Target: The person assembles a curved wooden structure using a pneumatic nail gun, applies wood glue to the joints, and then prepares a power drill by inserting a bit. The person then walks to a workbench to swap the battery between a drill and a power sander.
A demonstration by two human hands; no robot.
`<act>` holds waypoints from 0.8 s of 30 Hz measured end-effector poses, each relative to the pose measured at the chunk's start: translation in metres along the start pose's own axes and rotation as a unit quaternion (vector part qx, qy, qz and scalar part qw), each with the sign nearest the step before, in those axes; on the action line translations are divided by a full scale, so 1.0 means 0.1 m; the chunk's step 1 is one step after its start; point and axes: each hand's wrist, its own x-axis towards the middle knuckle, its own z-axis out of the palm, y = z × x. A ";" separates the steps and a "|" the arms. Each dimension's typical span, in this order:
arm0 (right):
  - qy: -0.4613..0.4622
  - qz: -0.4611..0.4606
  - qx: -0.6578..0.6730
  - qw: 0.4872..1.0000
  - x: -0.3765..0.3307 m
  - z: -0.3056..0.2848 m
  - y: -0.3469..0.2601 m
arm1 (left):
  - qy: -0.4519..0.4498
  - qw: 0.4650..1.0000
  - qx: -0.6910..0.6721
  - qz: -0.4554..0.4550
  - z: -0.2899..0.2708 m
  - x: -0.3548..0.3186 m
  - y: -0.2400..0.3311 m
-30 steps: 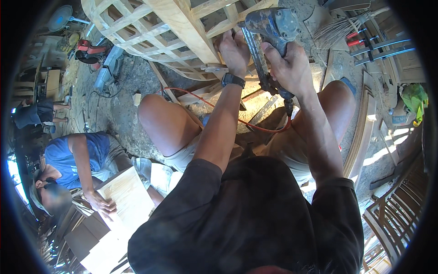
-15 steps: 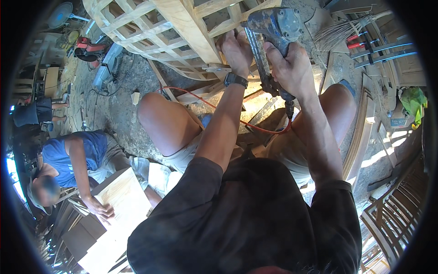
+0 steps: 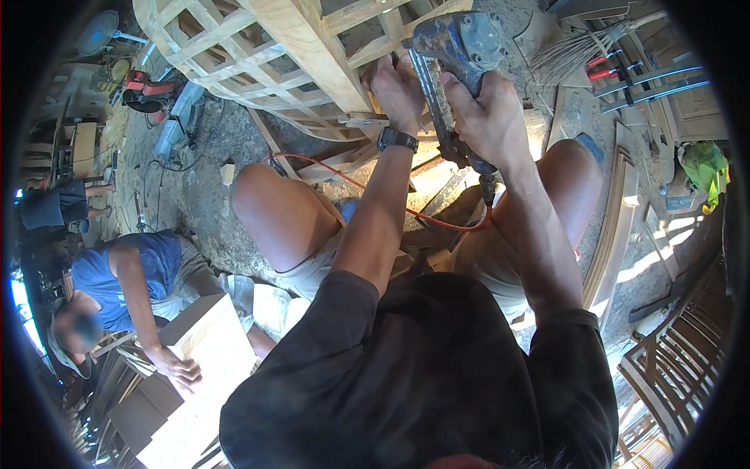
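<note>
Right hand (image 3: 491, 117) wrapped tight around the grip of the pneumatic nail gun (image 3: 457, 55), nose against the wooden lattice frame (image 3: 297, 55). Left hand (image 3: 398, 90) closed on the frame's lower edge beside the gun. Orange air hose (image 3: 406, 209) trails across the knees. Another person (image 3: 129, 289) handles a board (image 3: 207, 344) lower left.

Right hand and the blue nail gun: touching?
Touching. The head view shows the right hand wrapped around the handle of the blue nail gun, fingers closed on it with no gap.
</note>
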 end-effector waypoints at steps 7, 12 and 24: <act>0.007 -0.012 -0.020 1.000 0.01 0.00 0.03 | -0.007 0.999 -0.035 -0.034 -0.04 0.01 0.06; 0.007 -0.015 0.037 0.999 -0.05 -0.11 -0.05 | -0.019 0.998 -0.048 -0.030 -0.09 -0.01 0.12; 0.026 0.060 0.013 0.998 -0.09 -0.26 0.03 | -0.045 0.998 -0.020 -0.038 -0.10 0.02 0.07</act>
